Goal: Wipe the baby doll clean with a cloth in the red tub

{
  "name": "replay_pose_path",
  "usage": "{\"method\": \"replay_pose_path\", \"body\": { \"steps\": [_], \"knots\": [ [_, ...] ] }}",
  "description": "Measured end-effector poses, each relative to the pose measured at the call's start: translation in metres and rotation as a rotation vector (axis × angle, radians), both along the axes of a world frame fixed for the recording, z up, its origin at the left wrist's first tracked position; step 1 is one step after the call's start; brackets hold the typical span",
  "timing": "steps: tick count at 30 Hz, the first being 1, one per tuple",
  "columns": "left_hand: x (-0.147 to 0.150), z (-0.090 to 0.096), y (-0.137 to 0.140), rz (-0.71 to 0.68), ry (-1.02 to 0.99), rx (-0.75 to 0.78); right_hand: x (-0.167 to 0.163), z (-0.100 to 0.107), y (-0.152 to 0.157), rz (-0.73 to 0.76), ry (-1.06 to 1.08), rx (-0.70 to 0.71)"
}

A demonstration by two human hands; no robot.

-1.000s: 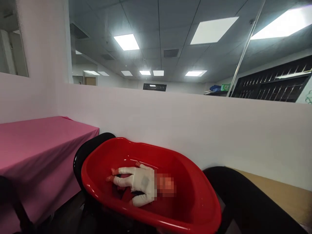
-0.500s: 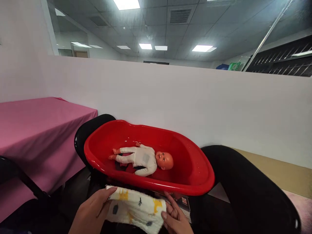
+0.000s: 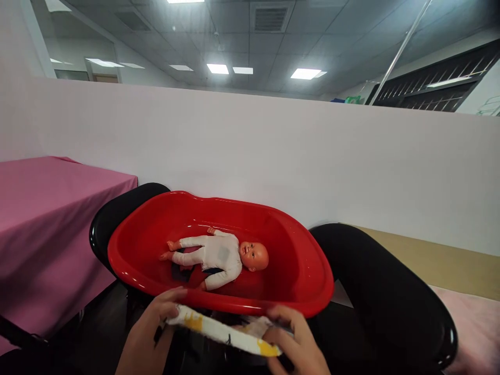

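Between my two hands stretches a white cloth (image 3: 219, 331) with yellow and dark prints, seen nearly edge-on as a narrow strip. My left hand (image 3: 150, 330) is closed on its left end, and my right hand (image 3: 295, 338) grips the right end, slightly blurred. Just beyond the cloth stands a red baby bathtub (image 3: 300, 260). In it a baby doll (image 3: 221, 253) in a white bodysuit lies on its back, head to the right and feet to the left. Something dark shows partly under the doll's legs.
Black chairs flank the tub, one at the left (image 3: 103, 234) and one at the right (image 3: 390, 291). A table with a pink cloth (image 3: 58, 203) stands at the left. Behind the tub runs a white partition (image 3: 234, 146) with glass above it.
The cloth has turned from showing its broad face to nearly edge-on, still held at both ends. My view has shifted, so the tub sits further left. The doll lies as before.
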State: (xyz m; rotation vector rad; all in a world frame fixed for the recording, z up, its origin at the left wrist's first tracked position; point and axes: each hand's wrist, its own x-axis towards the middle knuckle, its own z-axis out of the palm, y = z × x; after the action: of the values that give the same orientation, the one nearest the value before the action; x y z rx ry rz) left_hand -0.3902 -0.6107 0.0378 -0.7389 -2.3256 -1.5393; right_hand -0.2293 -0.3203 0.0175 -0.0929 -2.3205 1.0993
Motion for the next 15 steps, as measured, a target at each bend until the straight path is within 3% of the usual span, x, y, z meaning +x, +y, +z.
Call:
{"method": "replay_pose_path", "body": {
  "steps": [2,5,7,11,15],
  "knots": [
    [-0.014,0.016,0.02,0.0,-0.179,0.09,-0.02,0.03,0.007,-0.018,-0.023,-0.29],
    [-0.046,0.04,0.062,-0.04,-0.323,0.26,-0.061,0.058,0.01,0.149,-0.089,-0.908],
    [-0.072,0.052,0.096,-0.087,-0.365,0.292,-0.091,0.066,0.012,0.29,-0.182,-1.091],
    [-0.132,0.06,0.161,-0.156,-0.355,0.294,-0.15,0.083,0.048,0.434,-0.271,-0.984],
    [-0.185,0.042,0.211,-0.166,-0.361,0.093,-0.199,0.106,0.121,0.184,-0.05,-0.888]
  ]
}}
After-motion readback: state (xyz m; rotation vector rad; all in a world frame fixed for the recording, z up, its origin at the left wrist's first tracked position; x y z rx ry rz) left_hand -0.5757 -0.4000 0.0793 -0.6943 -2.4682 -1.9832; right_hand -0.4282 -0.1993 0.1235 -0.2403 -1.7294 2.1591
